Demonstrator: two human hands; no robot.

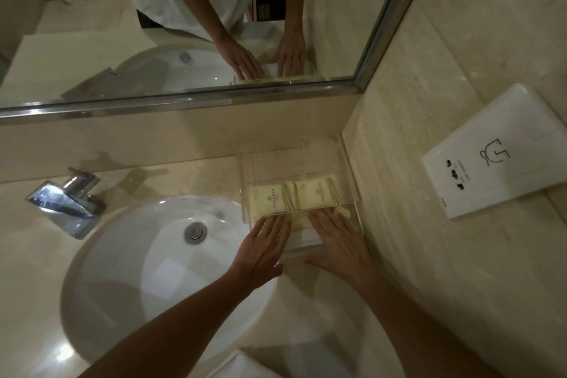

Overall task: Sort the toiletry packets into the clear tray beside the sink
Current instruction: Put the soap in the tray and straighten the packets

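A clear acrylic tray [352,175] stands on the counter in the corner, right of the sink [147,270]. Pale yellow toiletry packets [270,199] lie side by side in it, and another packet [319,193] sits to their right. My left hand [264,248] lies flat, fingers extended, with its fingertips on the packets at the tray's near left. My right hand [337,239] lies flat too, fingertips resting on the near right packets. Neither hand grips anything. The packets' near ends are hidden under my fingers.
A chrome faucet [70,199] stands left of the basin. The mirror [184,24] runs along the back wall and reflects both hands. A white socket plate [497,156] is on the right wall. A white object [245,365] lies at the counter's near edge.
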